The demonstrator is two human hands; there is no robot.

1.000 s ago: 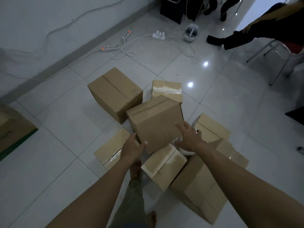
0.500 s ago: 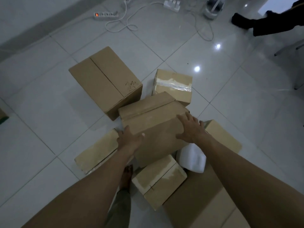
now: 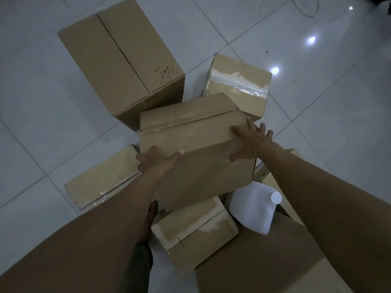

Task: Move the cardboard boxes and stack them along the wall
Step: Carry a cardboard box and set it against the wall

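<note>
A medium cardboard box [image 3: 196, 144] sits tilted on top of the pile in the middle of the view. My left hand [image 3: 157, 162] grips its near left edge, thumb on top and fingers curled round the side. My right hand [image 3: 250, 142] holds its right edge, fingers spread over the corner. Around it on the tiled floor lie a large box [image 3: 118, 60] with scribbled marks, a taped box [image 3: 239, 83] behind, a flat box [image 3: 101, 178] to the left and a small taped box [image 3: 194, 231] in front.
A white plastic jug [image 3: 256, 210] with a cap lies on a large flattened cardboard piece [image 3: 264, 261] at the lower right. My bare foot [image 3: 148, 220] stands between the boxes. A cable loop [image 3: 304, 7] lies on the floor at the far right.
I have leaned in closer over the pile. Both hands have slid from the box's lower sides up to its left and right edges and taken hold.
</note>
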